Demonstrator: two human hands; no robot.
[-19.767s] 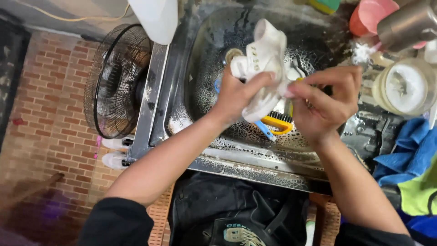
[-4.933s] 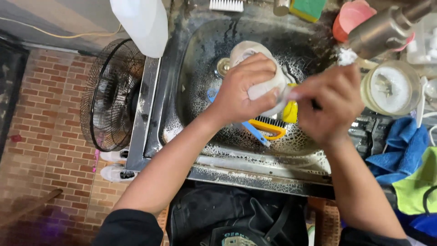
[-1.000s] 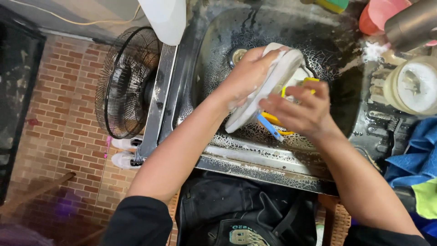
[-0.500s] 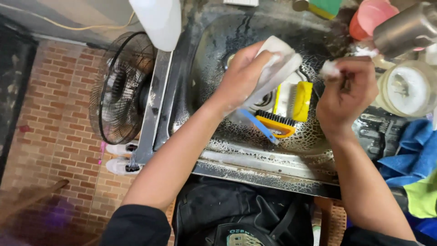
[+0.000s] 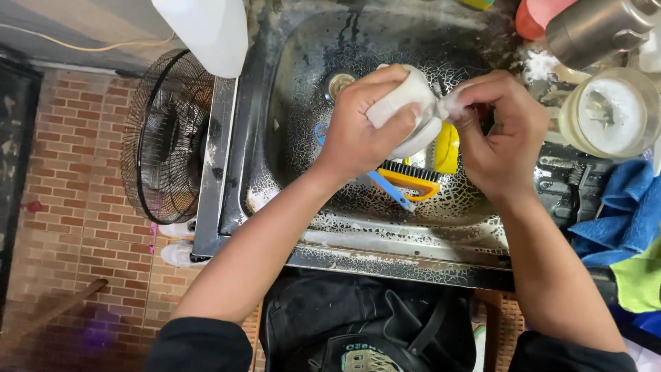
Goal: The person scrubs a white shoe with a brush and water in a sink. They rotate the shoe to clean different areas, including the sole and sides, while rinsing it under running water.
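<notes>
My left hand [image 5: 358,131] is closed around a bunched white fabric piece [image 5: 406,103] over the middle of a dark, crackled metal sink [image 5: 303,83]. My right hand [image 5: 499,141] pinches the twisted end of the same piece, so both hands meet above the basin. Under them in the sink lie a yellow-and-blue scrubbing brush [image 5: 410,180] and a yellow sponge [image 5: 447,148]. The drain [image 5: 339,84] shows just left of my left hand.
A white plastic jug [image 5: 203,31] stands at the sink's far left corner and a black fan [image 5: 165,138] on the brick floor beside it. On the right are a glass jar [image 5: 609,114], a metal flask [image 5: 595,27], a pink cup [image 5: 537,14] and blue cloths [image 5: 620,213].
My right hand, half a second ago off to the right, has come back and taken the end of the white piece. The piece, earlier stretched long, is now bunched in my left hand.
</notes>
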